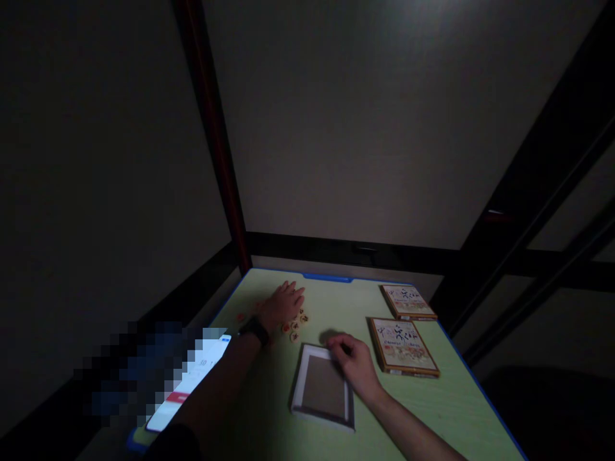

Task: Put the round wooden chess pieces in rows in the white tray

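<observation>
My left hand [283, 303] lies flat with fingers stretched out on a pale green table [432, 403], over a cluster of small round wooden game pieces [295, 328] with red marks. A dark watch sits on that wrist. My right hand [353, 360] rests with fingers curled on the far right corner of a shallow white box tray [323, 389] with a grey bottom. I cannot make out whether anything is in its fingers.
Two flat printed game boxes [403, 346] [408, 301] lie at the table's right side. A phone with a lit screen [189, 381] lies at the left edge. Dark bed-frame posts and a plain wall surround the table.
</observation>
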The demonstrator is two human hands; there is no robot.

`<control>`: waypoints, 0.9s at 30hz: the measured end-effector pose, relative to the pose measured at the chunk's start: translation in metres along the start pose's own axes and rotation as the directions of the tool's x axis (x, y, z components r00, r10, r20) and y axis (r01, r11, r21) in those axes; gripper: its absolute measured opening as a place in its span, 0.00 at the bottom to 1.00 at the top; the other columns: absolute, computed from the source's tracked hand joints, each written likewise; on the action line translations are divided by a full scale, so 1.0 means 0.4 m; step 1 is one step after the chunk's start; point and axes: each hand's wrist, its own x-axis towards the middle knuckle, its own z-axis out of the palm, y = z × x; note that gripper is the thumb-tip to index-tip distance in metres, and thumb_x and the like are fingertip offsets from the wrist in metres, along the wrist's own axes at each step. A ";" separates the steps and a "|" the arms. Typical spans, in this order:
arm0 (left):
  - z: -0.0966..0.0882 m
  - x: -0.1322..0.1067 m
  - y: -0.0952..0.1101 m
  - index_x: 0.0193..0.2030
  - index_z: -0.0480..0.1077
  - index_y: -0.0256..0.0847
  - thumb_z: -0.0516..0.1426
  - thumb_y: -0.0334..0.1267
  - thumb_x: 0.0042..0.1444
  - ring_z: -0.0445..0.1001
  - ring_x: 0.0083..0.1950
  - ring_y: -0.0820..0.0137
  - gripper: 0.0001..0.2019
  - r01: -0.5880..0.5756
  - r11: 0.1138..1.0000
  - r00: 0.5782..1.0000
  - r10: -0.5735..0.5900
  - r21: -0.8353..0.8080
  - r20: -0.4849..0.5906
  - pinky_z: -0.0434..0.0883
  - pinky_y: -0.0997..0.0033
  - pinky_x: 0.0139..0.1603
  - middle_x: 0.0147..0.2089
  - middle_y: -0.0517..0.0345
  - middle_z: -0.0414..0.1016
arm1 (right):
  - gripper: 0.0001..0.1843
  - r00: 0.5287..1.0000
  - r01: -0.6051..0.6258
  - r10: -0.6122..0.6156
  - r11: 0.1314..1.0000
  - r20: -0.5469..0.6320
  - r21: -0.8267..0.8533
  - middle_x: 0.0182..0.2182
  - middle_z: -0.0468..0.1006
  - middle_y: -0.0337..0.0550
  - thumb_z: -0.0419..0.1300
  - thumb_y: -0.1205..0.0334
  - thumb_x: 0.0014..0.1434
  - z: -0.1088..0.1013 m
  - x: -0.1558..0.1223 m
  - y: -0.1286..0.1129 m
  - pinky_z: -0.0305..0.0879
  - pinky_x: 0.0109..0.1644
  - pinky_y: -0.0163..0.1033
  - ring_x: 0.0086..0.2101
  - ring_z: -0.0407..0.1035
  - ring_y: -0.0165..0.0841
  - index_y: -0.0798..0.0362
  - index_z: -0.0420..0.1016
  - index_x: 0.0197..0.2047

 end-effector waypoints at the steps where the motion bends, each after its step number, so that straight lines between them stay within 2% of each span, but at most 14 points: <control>1: 0.000 -0.013 0.013 0.64 0.67 0.40 0.46 0.37 0.68 0.61 0.69 0.56 0.21 0.018 1.000 1.000 -0.018 -0.003 -0.020 0.59 0.49 0.68 0.66 0.43 0.67 | 0.15 1.000 -0.003 0.003 1.000 0.005 -0.002 0.31 0.84 0.47 0.58 0.52 0.51 0.000 0.000 -0.001 0.69 0.44 0.46 0.35 0.76 0.43 0.52 0.82 0.29; 6: -0.043 -0.083 0.079 0.64 0.67 0.46 0.45 0.39 0.68 0.57 0.72 0.55 0.21 0.026 0.999 0.998 -0.027 -0.022 -0.061 0.57 0.46 0.69 0.70 0.49 0.63 | 0.15 1.000 -0.026 0.025 1.000 0.010 0.011 0.31 0.84 0.47 0.59 0.51 0.51 -0.004 -0.002 0.000 0.69 0.44 0.46 0.35 0.76 0.43 0.52 0.82 0.28; 8: -0.067 -0.110 0.089 0.64 0.67 0.49 0.46 0.40 0.68 0.54 0.73 0.52 0.21 0.093 0.996 0.990 -0.093 -0.013 -0.109 0.53 0.40 0.70 0.71 0.52 0.60 | 0.16 0.999 -0.034 0.033 0.999 0.019 0.032 0.31 0.84 0.48 0.60 0.50 0.51 -0.013 0.005 0.005 0.69 0.45 0.46 0.36 0.77 0.43 0.52 0.82 0.29; 9: -0.078 -0.123 0.088 0.64 0.67 0.50 0.46 0.40 0.68 0.53 0.73 0.50 0.21 0.166 0.986 0.976 -0.165 -0.008 -0.141 0.52 0.37 0.70 0.72 0.51 0.60 | 0.16 0.999 -0.038 0.037 0.998 0.026 0.041 0.31 0.84 0.48 0.60 0.49 0.51 -0.019 0.013 0.007 0.70 0.45 0.46 0.36 0.77 0.43 0.52 0.82 0.29; 12: -0.098 -0.161 0.072 0.65 0.67 0.45 0.47 0.41 0.67 0.52 0.73 0.42 0.22 0.426 0.905 0.878 -0.410 0.012 -0.246 0.50 0.30 0.67 0.71 0.43 0.60 | 0.17 0.998 -0.039 0.036 0.998 0.057 0.057 0.34 0.85 0.48 0.62 0.47 0.51 -0.031 0.062 0.010 0.70 0.47 0.46 0.38 0.77 0.43 0.53 0.83 0.32; 14: -0.098 -0.185 0.059 0.65 0.68 0.42 0.49 0.43 0.66 0.52 0.72 0.39 0.23 0.520 0.853 0.820 -0.490 0.029 -0.297 0.50 0.28 0.66 0.70 0.38 0.60 | 0.20 0.994 -0.025 0.018 0.998 0.105 0.061 0.37 0.85 0.48 0.63 0.44 0.51 -0.022 0.112 0.005 0.70 0.50 0.47 0.41 0.77 0.44 0.53 0.83 0.35; 15: -0.094 -0.194 0.054 0.64 0.68 0.41 0.50 0.43 0.65 0.52 0.72 0.38 0.23 0.540 0.841 0.805 -0.505 0.035 -0.311 0.50 0.27 0.65 0.69 0.37 0.61 | 0.22 0.990 -0.011 0.002 0.998 0.141 0.063 0.39 0.85 0.48 0.62 0.42 0.53 -0.011 0.140 0.002 0.69 0.52 0.48 0.43 0.76 0.44 0.53 0.83 0.38; 18: -0.075 -0.212 0.054 0.63 0.69 0.42 0.50 0.43 0.64 0.58 0.69 0.38 0.23 0.547 0.836 0.806 -0.515 0.035 -0.293 0.55 0.27 0.62 0.67 0.37 0.65 | 0.28 0.971 0.053 -0.054 0.999 0.231 0.011 0.51 0.81 0.51 0.57 0.38 0.58 0.047 0.225 -0.004 0.62 0.62 0.52 0.53 0.73 0.46 0.52 0.82 0.48; 21: -0.058 -0.210 0.072 0.63 0.70 0.44 0.49 0.43 0.66 0.61 0.68 0.39 0.22 0.546 0.838 0.815 -0.526 0.017 -0.241 0.59 0.32 0.61 0.67 0.37 0.64 | 0.33 0.947 0.102 -0.066 0.990 0.315 -0.101 0.60 0.73 0.53 0.51 0.38 0.62 0.121 0.293 0.001 0.51 0.69 0.54 0.62 0.63 0.46 0.54 0.78 0.55; 24: -0.044 -0.193 0.089 0.64 0.69 0.46 0.49 0.43 0.66 0.60 0.69 0.43 0.22 0.517 0.856 0.836 -0.508 -0.013 -0.208 0.58 0.36 0.65 0.68 0.41 0.64 | 0.29 0.930 0.138 -0.082 0.982 0.359 -0.131 0.61 0.72 0.52 0.52 0.43 0.62 0.181 0.330 0.009 0.47 0.71 0.52 0.65 0.59 0.44 0.55 0.78 0.55; 27: -0.030 -0.174 0.095 0.66 0.66 0.45 0.46 0.41 0.67 0.59 0.71 0.49 0.23 0.464 0.884 0.864 -0.464 -0.050 -0.193 0.58 0.41 0.67 0.70 0.43 0.62 | 0.25 0.914 0.178 -0.106 0.972 0.392 -0.151 0.58 0.75 0.50 0.51 0.51 0.63 0.210 0.338 0.013 0.50 0.70 0.49 0.63 0.62 0.42 0.55 0.79 0.54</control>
